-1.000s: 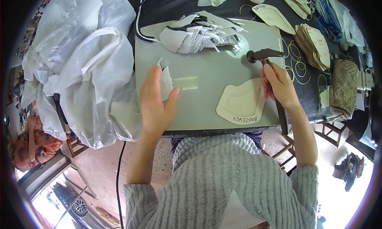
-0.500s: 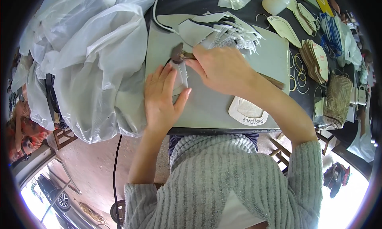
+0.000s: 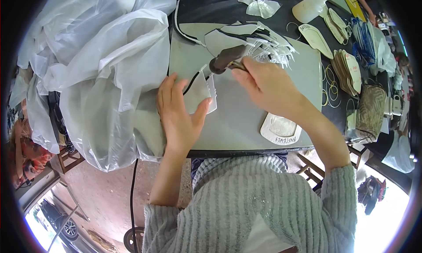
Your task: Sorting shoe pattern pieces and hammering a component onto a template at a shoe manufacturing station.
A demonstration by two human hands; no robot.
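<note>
My right hand [image 3: 274, 88] is closed round the handle of a hammer [image 3: 227, 59], its dark metal head raised just above the board. Below the head lies a white flat piece [image 3: 198, 97] with a black strip along one edge and small notches along another. My left hand [image 3: 178, 114] rests at the left side of this piece, fingers stretched and thumb apart, with the thumb tip on the piece. Beyond the hammer sits a fanned pile of similar white pieces [image 3: 268, 44] with notched edges and black trim.
A grey board [image 3: 237, 125] covers the near table. Clear plastic sheeting [image 3: 118, 77] heaps at the left. To the right are a pale template [image 3: 281, 130], stacked brown templates [image 3: 347, 72], yellow rings [image 3: 329, 83] and a patterned pouch [image 3: 372, 110]. A squeeze bottle [image 3: 307, 9] stands farther back.
The hammer has lifted off the white piece and swung to the right with my right hand. My left fingers have shifted left, uncovering more of the piece. The whole view has shifted slightly.
</note>
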